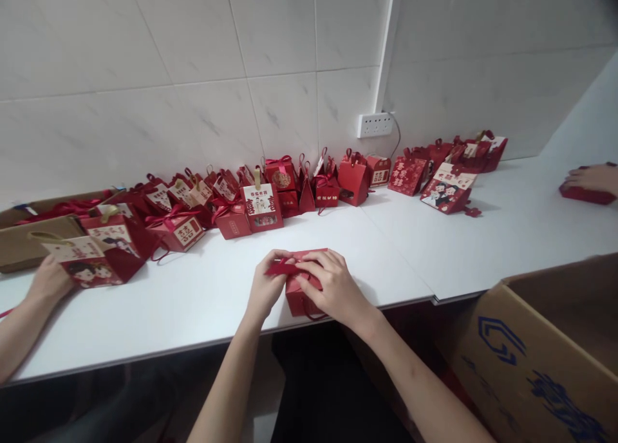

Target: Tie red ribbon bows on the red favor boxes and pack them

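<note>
A red gift box [295,299] stands on the white table close to its front edge, right before me. Red ribbon [280,268] lies over its top, and a loop of it hangs down the front. My left hand [268,282] pinches the ribbon at the box's upper left. From the right, my right hand [333,279] rests over the top of the box, its fingers bent onto the ribbon close to the left fingertips. The fingers hide much of the box's top and the exact grip on the ribbon.
Several red gift boxes [263,208] line the wall. A co-worker's hand [51,279] touches a box at left; another person's hand [596,178] rests on a red item at right. A large cardboard carton [512,346] stands at front right. A socket strip [374,125] is on the wall.
</note>
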`<state>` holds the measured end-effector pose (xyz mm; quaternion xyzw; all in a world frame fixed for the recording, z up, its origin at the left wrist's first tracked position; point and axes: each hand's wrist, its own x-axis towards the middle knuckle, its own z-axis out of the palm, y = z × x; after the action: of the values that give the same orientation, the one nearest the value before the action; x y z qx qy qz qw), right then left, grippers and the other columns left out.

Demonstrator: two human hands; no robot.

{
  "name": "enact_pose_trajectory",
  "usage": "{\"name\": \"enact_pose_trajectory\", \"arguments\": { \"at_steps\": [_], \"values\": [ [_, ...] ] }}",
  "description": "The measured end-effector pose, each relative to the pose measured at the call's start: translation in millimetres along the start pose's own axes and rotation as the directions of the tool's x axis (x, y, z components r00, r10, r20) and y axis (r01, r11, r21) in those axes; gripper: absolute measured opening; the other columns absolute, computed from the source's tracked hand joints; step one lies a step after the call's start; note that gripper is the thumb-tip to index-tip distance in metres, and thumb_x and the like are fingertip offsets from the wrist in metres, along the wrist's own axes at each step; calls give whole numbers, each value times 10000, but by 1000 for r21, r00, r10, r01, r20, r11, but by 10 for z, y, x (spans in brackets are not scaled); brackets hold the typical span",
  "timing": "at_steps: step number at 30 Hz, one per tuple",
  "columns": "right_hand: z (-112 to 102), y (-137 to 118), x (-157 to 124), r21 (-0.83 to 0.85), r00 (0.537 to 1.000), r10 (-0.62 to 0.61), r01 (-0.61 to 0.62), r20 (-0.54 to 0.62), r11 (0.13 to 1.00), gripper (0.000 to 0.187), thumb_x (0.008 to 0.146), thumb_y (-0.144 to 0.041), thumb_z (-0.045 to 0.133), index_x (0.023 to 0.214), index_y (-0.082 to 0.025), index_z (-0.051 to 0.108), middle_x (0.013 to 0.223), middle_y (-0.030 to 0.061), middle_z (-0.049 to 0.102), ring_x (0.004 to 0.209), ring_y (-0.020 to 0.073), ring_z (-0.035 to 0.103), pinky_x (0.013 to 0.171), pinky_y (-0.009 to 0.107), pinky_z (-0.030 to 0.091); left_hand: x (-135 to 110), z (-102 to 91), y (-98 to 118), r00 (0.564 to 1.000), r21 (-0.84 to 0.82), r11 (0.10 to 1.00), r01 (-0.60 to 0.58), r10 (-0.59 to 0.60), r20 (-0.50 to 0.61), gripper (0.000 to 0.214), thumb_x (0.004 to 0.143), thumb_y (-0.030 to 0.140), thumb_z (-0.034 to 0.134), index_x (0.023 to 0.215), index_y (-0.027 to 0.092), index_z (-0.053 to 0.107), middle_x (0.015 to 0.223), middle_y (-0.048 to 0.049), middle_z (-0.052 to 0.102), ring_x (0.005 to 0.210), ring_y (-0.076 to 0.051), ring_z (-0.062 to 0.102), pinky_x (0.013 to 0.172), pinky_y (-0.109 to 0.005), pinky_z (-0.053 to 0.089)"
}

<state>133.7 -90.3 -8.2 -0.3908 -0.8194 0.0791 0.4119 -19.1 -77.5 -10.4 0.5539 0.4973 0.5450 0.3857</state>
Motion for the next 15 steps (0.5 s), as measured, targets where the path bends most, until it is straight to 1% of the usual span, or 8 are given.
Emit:
{"name": "enact_pose_trajectory", "arguments": {
  "at_steps": [2,4,7,10,13,14,15],
  "values": [
    [-16,11,-1,23,1000,22,-22,5,999,207,846,-223,551,1036,-189,628,1053,66,631,1017,211,542,976,407,357,-5,5,-13,1000,-22,1000,-11,11,10,166,688,271,650,791,154,594,754,-9,618,698,-131,566,633,-224,435],
    [-39,-19,22,18,998,51,-52,24,999,252,830,-202,560,1078,-187,601,1058,67,626,1016,210,545,967,410,366,-11,10,-26,1000,-62,998,-19,20,15,200,679,293,664,800,152,589,756,-16,621,697,-139,569,630,-229,442],
    [-55,-114,53,-57,997,72,-71,21,996,282,825,-191,545,1105,-181,576,1089,84,605,1041,219,542,1012,461,317,-26,7,-52,999,-110,993,-34,38,34,237,682,312,667,834,158,572,781,-21,627,713,-144,578,648,-237,453],
    [-24,-211,27,-130,998,61,-64,-29,989,271,823,-272,561,1076,-178,588,1109,94,595,1052,235,540,1047,513,252,-41,-4,-75,998,-104,993,-47,52,39,257,691,327,668,851,163,552,785,-13,613,701,-134,565,640,-232,446],
    [47,-257,-47,-169,995,34,-49,-93,984,407,786,-377,609,1126,-158,561,1150,121,583,1085,264,524,1061,554,210,-41,4,-83,999,-86,996,-30,33,35,266,690,347,671,825,163,534,732,6,579,652,-117,534,608,-220,426],
    [74,-258,-73,-183,993,23,-45,-119,982,414,780,-384,615,1120,-154,562,1152,128,582,1093,270,521,1064,563,201,-37,13,-82,999,-73,997,-17,19,28,267,688,354,672,804,162,529,712,11,565,643,-113,524,602,-217,419],
    [98,-253,-96,-195,989,12,-41,-148,980,380,781,-372,615,1090,-153,574,1144,131,585,1094,271,523,1066,565,197,-31,25,-80,1000,-59,998,0,1,12,267,686,360,673,783,161,524,701,14,554,642,-112,520,602,-217,415]
  ]
}}
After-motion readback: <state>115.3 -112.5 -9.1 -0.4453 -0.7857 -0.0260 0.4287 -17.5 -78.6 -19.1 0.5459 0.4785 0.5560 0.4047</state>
